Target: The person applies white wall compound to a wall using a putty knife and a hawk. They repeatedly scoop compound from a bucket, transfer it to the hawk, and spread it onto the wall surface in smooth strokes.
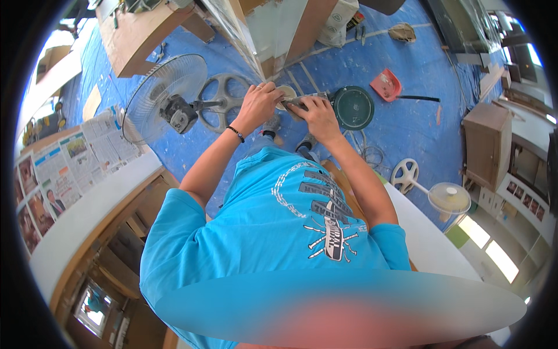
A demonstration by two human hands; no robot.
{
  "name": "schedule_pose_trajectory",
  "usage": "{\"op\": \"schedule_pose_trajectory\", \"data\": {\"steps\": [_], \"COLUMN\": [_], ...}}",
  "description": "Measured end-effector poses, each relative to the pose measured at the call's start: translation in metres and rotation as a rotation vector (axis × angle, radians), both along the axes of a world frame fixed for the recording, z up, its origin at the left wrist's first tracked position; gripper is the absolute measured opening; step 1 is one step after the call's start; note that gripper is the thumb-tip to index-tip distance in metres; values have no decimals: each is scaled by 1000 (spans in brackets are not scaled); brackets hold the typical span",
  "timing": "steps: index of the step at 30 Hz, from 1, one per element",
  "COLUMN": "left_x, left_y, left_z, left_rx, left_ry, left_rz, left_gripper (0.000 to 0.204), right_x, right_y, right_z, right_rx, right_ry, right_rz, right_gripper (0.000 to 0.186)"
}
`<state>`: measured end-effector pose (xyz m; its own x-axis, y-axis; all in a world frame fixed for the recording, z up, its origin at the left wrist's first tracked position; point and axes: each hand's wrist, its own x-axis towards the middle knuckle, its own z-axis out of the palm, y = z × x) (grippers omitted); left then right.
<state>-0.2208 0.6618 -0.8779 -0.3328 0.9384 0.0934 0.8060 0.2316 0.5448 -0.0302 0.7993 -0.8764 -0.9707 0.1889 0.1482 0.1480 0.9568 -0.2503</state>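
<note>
My left hand (260, 104) is closed, its fingertips at the edge of a small round pale-yellow thing (287, 93), which may be a roll of tape or a disc; I cannot tell which. Just right of it, my right hand (319, 116) is closed on a flat greyish piece (315, 96) whose kind is not plain. The two hands work close together in front of my waist, beside the lower corner of a plastic-wrapped panel (273, 35). My fingers partly cover both things.
Left of my hands, a standing fan (174, 110) with a grey base is on the blue floor sheet (325, 154). A round dark green lid or stool top (353, 107) and a red dustpan (386, 85) lie right. Behind the dustpan is a wrapped cabinet (465, 26); a smaller fan (447, 199) stands lower right.
</note>
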Motion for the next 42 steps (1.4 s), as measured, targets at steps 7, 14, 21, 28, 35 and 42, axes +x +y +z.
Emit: {"op": "schedule_pose_trajectory", "data": {"steps": [7, 14, 21, 28, 35, 42], "left_x": [12, 20, 38, 69, 115, 138], "left_y": [5, 1, 6, 23, 64, 118], "left_z": [-5, 9, 61, 147, 178, 179], "left_rx": [-48, 43, 335, 422, 800, 823], "left_ry": [-19, -276, -1181, -456, 13, 179], "left_rz": [129, 413, 618, 264, -467, -647], "left_gripper": [20, 21, 26, 29, 42, 53], "right_x": [23, 31, 59, 86, 89, 98], "right_y": [26, 43, 64, 90, 112, 84], "right_z": [12, 15, 47, 81, 81, 72], "right_rx": [-137, -898, -2051, -2362, -2765, -2112], "right_ry": [-33, 176, 745, 1039, 806, 478], "right_rz": [-70, -576, -793, -498, 416, -194], "right_gripper": [52, 31, 34, 34, 58, 57]}}
